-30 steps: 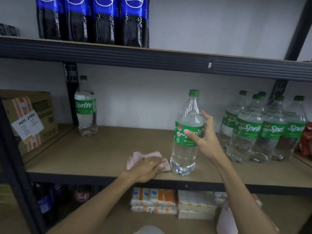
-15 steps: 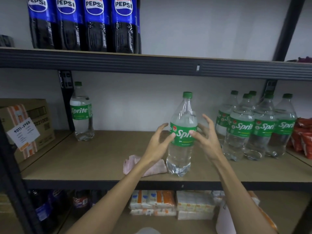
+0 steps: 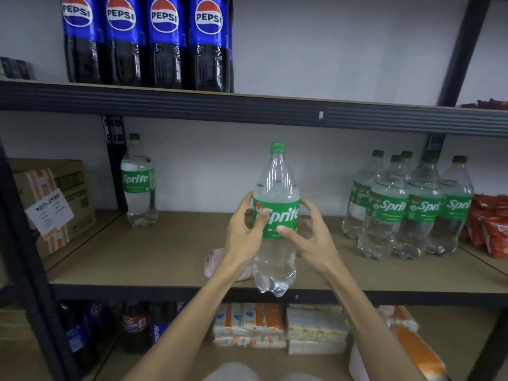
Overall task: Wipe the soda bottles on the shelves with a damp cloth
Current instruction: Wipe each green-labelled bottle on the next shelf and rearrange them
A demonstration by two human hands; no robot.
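Between the two palms, the fingers (image 3: 286, 231) of the left hand (image 3: 243, 239) and right hand (image 3: 312, 239) clamp the label of the Sprite bottle (image 3: 276, 185) from either side, equally near. The bottle's long axis is upright and its base is at the front edge of the shelf (image 3: 132, 259); whether it rests there cannot be told. The cloth (image 3: 214, 260) lies just behind the left wrist, partly hidden and unheld.

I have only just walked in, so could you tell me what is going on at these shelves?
A person holds a Sprite bottle at the front of the middle shelf, left hand and right hand gripping its label. The cloth lies on the shelf behind the left wrist, in neither hand. The other bottles stand grouped to the right.
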